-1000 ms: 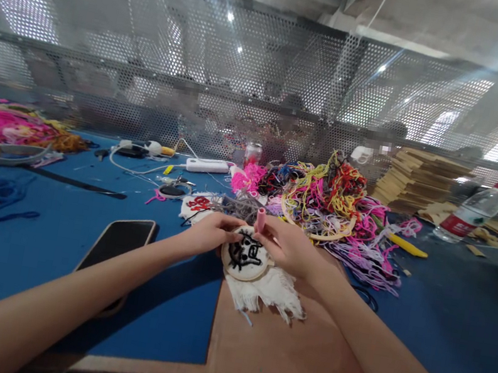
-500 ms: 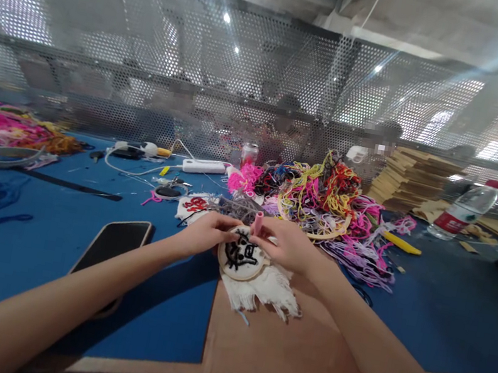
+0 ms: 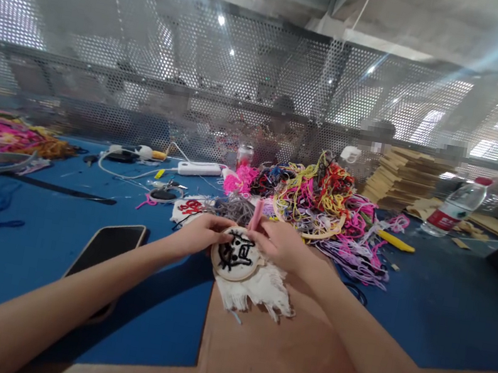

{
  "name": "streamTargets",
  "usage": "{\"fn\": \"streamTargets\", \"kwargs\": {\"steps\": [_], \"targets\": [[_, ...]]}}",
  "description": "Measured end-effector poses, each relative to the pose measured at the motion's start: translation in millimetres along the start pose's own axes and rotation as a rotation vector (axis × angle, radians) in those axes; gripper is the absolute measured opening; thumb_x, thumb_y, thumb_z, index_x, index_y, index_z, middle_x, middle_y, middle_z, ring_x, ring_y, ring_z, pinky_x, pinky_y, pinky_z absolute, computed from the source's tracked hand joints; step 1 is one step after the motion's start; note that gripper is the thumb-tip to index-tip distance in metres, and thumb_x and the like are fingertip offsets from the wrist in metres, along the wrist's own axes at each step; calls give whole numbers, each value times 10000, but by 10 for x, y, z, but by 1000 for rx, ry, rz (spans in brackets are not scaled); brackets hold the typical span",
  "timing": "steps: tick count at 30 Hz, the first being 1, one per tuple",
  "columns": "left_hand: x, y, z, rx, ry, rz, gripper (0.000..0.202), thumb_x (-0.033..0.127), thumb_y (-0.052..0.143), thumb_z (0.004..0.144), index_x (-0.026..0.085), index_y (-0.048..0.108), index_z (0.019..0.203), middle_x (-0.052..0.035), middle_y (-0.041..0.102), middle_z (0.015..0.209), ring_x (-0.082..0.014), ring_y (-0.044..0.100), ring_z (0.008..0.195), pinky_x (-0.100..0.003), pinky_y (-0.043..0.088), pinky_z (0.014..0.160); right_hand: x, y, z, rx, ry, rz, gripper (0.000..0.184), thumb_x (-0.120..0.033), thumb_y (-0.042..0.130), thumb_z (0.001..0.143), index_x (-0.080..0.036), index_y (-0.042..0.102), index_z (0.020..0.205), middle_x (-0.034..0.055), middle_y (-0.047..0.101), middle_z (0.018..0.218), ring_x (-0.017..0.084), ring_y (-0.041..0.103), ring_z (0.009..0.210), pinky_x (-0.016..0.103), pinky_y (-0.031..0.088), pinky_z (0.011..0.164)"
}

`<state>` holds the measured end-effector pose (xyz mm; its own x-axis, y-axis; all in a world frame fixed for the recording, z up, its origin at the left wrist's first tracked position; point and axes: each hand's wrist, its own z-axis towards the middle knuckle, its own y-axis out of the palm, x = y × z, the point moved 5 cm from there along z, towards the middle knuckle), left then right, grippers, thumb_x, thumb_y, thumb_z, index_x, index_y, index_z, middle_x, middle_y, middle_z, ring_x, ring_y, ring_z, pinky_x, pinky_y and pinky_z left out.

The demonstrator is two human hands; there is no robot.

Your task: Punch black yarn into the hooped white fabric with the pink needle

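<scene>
A small round embroidery hoop (image 3: 239, 272) holds white cloth with a black yarn design, and frayed white fabric (image 3: 260, 290) hangs out below it. My left hand (image 3: 203, 233) grips the hoop's upper left rim, thumb on the cloth. In my right hand (image 3: 284, 243) a pink punch needle (image 3: 257, 214) is pinched nearly upright over the hoop's upper right; its tip is hidden by the fingers. Just behind the hands are grey yarn (image 3: 238, 208) and another white piece with red stitching (image 3: 192, 207).
A tangled heap of coloured yarn (image 3: 319, 192) lies behind my right hand. A phone (image 3: 110, 246) sits left, beneath my forearm. Scissors (image 3: 166, 192), a white power strip (image 3: 199, 168), a water bottle (image 3: 453, 208) and stacked brown paper (image 3: 403, 177) stand farther back, before a perforated metal screen (image 3: 249, 72).
The whole view has shifted slightly. The pink punch needle now leans a little more and shows more of its length above my right hand. My left hand stays on the hoop.
</scene>
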<state>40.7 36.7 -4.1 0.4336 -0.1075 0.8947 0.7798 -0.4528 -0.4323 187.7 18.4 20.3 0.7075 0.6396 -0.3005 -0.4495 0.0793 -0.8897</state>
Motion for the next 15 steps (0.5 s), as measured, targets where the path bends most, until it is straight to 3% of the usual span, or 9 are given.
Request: {"fn": "streamTargets", "kwargs": {"steps": [5, 15], "targets": [[-21, 11, 16, 19, -4, -14, 357, 261, 560, 671, 124, 611, 996, 5, 562, 637, -96, 445, 480, -194, 366, 397, 65, 6, 8, -15, 55, 58, 243, -322, 349, 897, -151, 519, 924, 73, 621, 834, 171, 572, 754, 248, 359, 659], [-34, 18, 33, -3, -7, 22, 341, 233, 530, 700, 123, 595, 1016, 4, 553, 651, -95, 450, 493, -185, 362, 396, 68, -23, 5, 22, 82, 102, 236, -325, 296, 911, -166, 470, 920, 74, 610, 854, 166, 574, 741, 258, 388, 670]]}}
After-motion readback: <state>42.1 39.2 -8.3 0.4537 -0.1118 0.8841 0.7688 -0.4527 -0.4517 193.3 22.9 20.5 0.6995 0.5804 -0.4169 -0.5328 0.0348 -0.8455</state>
